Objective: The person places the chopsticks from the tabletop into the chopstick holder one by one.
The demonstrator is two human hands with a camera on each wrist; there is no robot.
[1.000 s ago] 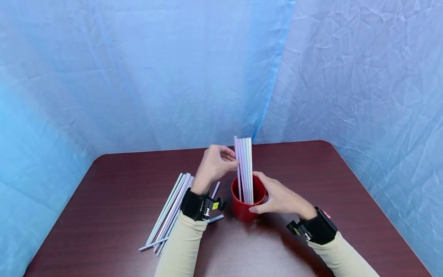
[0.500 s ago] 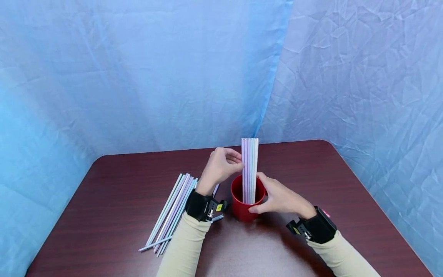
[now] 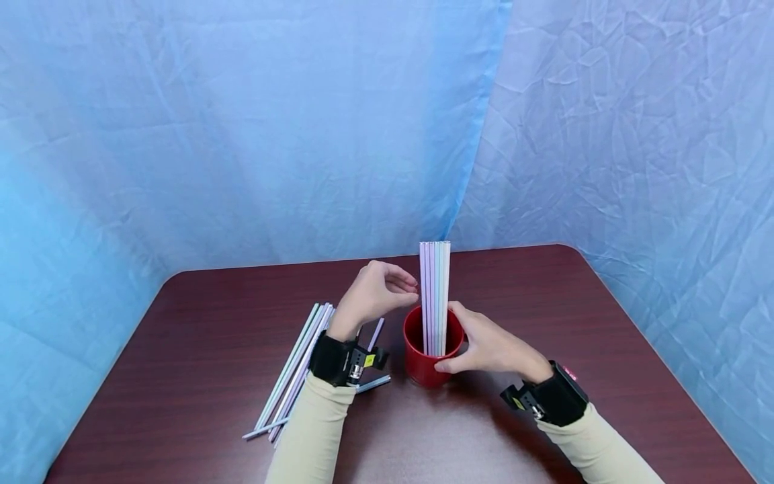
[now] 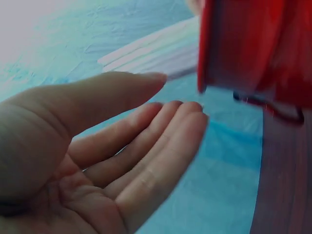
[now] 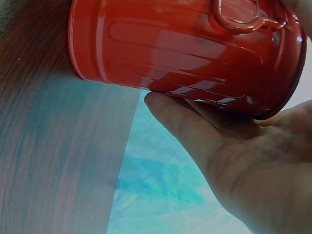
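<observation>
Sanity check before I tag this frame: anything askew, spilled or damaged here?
Nothing stands out. The straws stand upright in the red cup, which the right hand steadies. The left hand is beside them, holding nothing. Loose straws lie roughly aligned on the table.

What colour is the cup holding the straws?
Red; the cup shows best in the right wrist view.
</observation>
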